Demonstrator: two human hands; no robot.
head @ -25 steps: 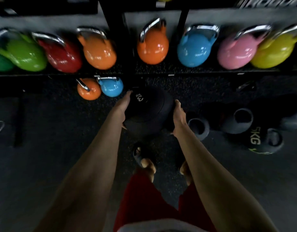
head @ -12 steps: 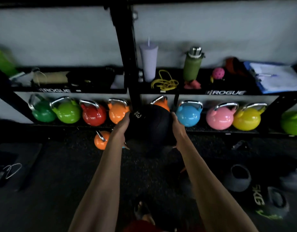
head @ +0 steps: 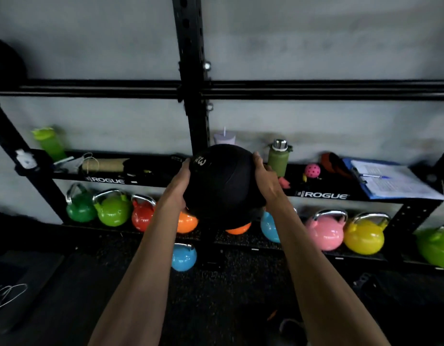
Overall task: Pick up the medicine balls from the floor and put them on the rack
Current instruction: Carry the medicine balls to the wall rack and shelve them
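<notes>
I hold a black medicine ball [head: 222, 183] with white markings out in front of me, level with the middle shelf of the black rack [head: 191, 101]. My left hand [head: 177, 187] presses its left side and my right hand [head: 266, 181] grips its right side. The ball hangs in the air, touching no shelf. Two black horizontal rails [head: 316, 89] run across the rack above the ball. Another dark ball [head: 4, 61] sits at the top left edge on those rails.
The middle shelf carries a green bottle [head: 278, 158], a pale cup [head: 224, 138], a lime shaker [head: 49, 143], a pink ball [head: 312, 170] and a clipboard [head: 391, 181]. Coloured kettlebells [head: 326, 232] line the lowest shelf. A blue kettlebell [head: 183, 257] stands on the dark floor.
Both hands have lifted the ball from near the floor up to the middle shelf's height. My view has tilted upward, bringing the upper rails into sight and dropping the floor balls out of it.
</notes>
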